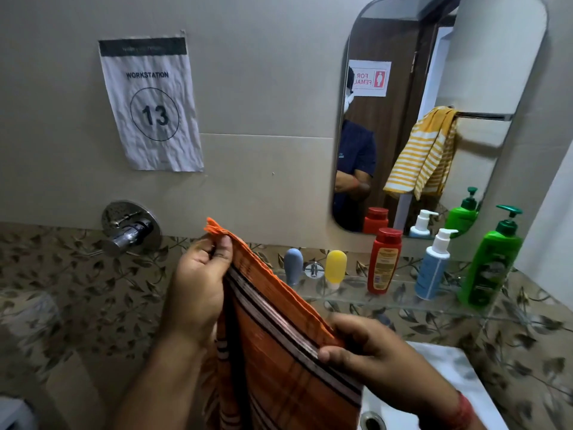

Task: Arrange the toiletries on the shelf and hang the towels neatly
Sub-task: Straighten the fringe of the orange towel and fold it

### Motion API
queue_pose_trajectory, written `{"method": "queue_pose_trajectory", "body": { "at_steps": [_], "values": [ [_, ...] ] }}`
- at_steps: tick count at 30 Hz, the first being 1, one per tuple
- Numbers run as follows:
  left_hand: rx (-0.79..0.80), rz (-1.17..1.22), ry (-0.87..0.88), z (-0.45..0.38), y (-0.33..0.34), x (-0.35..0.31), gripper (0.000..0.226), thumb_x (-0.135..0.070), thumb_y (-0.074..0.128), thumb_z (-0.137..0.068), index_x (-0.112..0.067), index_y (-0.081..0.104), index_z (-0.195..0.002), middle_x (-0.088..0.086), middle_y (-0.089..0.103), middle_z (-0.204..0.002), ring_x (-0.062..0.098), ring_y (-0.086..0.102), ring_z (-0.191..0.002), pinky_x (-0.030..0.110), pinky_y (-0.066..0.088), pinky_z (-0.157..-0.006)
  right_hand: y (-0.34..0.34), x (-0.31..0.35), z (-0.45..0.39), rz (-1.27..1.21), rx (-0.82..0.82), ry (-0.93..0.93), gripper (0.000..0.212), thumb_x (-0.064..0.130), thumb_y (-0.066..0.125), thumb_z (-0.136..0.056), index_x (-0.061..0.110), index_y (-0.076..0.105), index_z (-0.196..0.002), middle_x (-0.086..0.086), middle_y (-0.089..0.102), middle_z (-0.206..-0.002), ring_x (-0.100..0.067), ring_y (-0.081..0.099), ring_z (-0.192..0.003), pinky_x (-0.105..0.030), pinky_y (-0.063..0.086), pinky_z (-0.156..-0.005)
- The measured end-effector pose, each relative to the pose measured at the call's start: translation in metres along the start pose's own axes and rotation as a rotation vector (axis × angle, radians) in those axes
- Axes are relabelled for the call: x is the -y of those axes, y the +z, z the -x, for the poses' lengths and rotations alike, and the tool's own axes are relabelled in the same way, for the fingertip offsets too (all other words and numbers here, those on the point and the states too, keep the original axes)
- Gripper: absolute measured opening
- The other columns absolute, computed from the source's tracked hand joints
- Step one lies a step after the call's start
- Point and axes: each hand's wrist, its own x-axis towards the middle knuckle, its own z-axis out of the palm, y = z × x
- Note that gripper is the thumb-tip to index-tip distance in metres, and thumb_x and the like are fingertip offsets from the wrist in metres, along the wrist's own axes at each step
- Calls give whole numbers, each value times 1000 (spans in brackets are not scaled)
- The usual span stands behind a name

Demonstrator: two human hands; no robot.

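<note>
An orange towel (279, 346) with dark and white stripes hangs folded between my hands. My left hand (198, 287) pinches its upper corner; my right hand (369, 355) grips the same top edge lower and to the right. On the glass shelf (350, 294) stand a grey-blue tube (293, 265), a yellow tube (335, 269), a red bottle (384, 260), a blue pump bottle (434, 265) and a green pump bottle (493, 259). In the mirror (483, 57), a yellow striped towel (424, 153) hangs bunched on a rail.
A chrome tap valve (130, 232) juts from the wall at the left. A paper sign (152, 103) reading "Workstation 13" is stuck above it. A white sink (440, 395) with its drain lies at the lower right, under my right forearm.
</note>
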Motion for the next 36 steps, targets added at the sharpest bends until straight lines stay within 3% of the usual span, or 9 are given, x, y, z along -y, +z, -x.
{"method": "queue_pose_trajectory", "body": {
  "at_steps": [4, 12, 17, 22, 24, 27, 30, 32, 36],
  "values": [
    [-131, 10, 60, -15, -10, -4, 32, -18, 49, -104, -14, 61, -74, -8, 59, -65, 3, 55, -60, 16, 50, -61, -12, -9, 10, -23, 92, 135, 43, 49, 73, -85, 14, 70, -110, -17, 70, -104, -37, 68, -98, -59, 52, -88],
    [-242, -87, 138, -30, -30, 9, 29, -19, 50, -104, -14, 61, -78, -2, 58, -76, 10, 54, -72, 25, 48, -73, -23, -15, 9, 569, -9, 74, 44, 67, 48, -86, 24, 57, -81, 8, 63, -77, -9, 60, -72, -32, 49, -63],
    [-315, -115, 135, -31, -41, 10, 27, -23, 51, -104, -18, 65, -81, -6, 63, -81, 10, 58, -80, 30, 48, -83, -29, -1, 14, 765, -14, 31, 32, 52, 38, -82, 33, 57, -98, 16, 65, -94, -1, 61, -86, -28, 54, -76],
    [-373, -113, 111, -35, -51, 12, 29, -27, 53, -103, -18, 65, -78, -5, 63, -81, 11, 57, -81, 30, 47, -83, -31, 10, 25, 843, -108, -112, 22, 47, 41, -86, 39, 53, -103, 19, 62, -90, -1, 58, -82, -20, 53, -64],
    [-410, -97, 105, -36, -55, 12, 29, -27, 53, -103, -17, 64, -78, -6, 61, -80, 8, 55, -78, 28, 46, -83, -34, 6, 28, 935, -157, -168, 27, 49, 46, -84, 38, 60, -103, 21, 63, -91, 1, 50, -93, -13, 45, -73],
    [-424, -79, 106, -38, -59, 12, 30, -26, 53, -103, -16, 62, -76, -7, 59, -80, 7, 53, -77, 28, 45, -83, -36, 2, 31, 1003, -189, -238, 26, 50, 47, -85, 41, 62, -104, 25, 69, -93, 1, 46, -112, -32, 39, -98],
    [-423, -71, 116, -39, -61, 13, 33, -27, 54, -101, -16, 59, -71, -6, 56, -77, 12, 50, -79, 30, 43, -82, -38, -7, 33, 948, -177, -204, 27, 47, 47, -87, 41, 63, -108, 23, 72, -103, 4, 48, -118, -39, 39, -105],
    [-427, -81, 118, -39, -59, 12, 32, -28, 55, -101, -16, 58, -71, -7, 54, -76, 9, 49, -76, 29, 42, -79, -36, -9, 34, 759, -160, -155, 23, 39, 50, -87, 42, 63, -106, 21, 69, -96, 1, 63, -96, -30, 58, -86],
    [-430, -88, 130, -37, -57, 10, 33, -27, 54, -102, -16, 56, -72, -8, 54, -77, 3, 48, -73, 21, 43, -74, -27, -12, 33, 554, -273, -152, 20, 35, 47, -93, 42, 63, -102, 17, 64, -87, -4, 64, -74, -14, 50, -58]
  ]
}}
